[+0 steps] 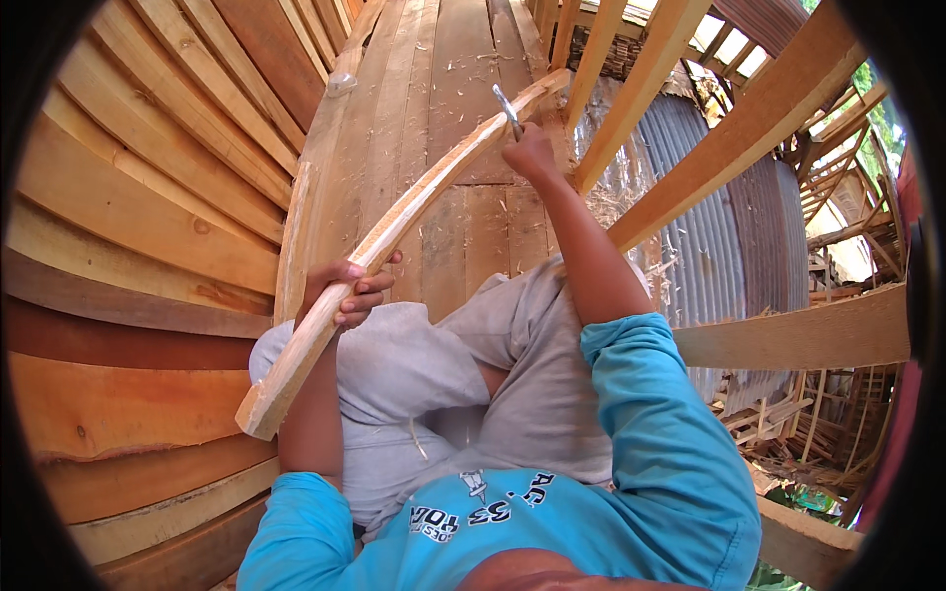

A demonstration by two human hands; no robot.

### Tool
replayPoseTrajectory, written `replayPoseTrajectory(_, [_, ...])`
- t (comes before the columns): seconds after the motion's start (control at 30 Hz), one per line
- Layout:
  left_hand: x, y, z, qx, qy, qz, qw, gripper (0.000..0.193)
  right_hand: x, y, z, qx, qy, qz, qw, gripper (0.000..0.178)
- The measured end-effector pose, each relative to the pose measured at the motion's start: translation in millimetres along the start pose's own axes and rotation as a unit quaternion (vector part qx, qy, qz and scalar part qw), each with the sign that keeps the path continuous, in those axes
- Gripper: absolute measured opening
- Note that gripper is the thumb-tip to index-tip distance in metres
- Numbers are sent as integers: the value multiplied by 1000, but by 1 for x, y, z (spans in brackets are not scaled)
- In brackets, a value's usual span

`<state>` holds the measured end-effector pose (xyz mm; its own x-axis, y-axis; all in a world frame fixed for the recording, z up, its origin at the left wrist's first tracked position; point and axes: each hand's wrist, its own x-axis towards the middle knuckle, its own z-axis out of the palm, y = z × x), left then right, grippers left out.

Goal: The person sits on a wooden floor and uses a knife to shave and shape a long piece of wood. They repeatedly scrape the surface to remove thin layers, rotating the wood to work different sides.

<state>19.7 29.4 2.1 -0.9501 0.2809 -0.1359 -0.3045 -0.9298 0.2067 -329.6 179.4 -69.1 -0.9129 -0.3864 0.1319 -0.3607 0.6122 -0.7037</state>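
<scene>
A long, curved piece of pale wood [434, 182] slants across in front of me, from beside my left arm up to the far right. Its faces look rough and freshly cut. My left hand [350, 291] is wrapped round its lower part, with the near end sticking out past the forearm. In my right fist [530, 153] is a hand tool with a narrow, shiny metal end [505, 101], which lies over or against the wood's far part. Whether the metal touches the wood I cannot tell, and the fist hides the tool's handle.
I sit on a plank floor [439, 59] strewn with wood shavings. Stacked boards [148, 246] form a wall at my left. Wooden posts [724, 133] stand to the right, with corrugated metal sheets [705, 207] beyond. A small clear plastic item [341, 85] lies by the boards.
</scene>
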Motion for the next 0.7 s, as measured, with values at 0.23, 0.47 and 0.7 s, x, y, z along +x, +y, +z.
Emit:
replayPoseTrajectory(0.23, [-5,13,5,-22,-25,17,999,54,-24,-28,-9,51,-48,-72,995,28])
replayPoseTrajectory(0.47, [1,5,2,58,16,22,998,52,-26,-29,8,240,-99,80,962,31])
replayPoseTrajectory(0.7, [0,8,23,34,-3,9,999,55,-29,-51,2,398,-175,119,893,36])
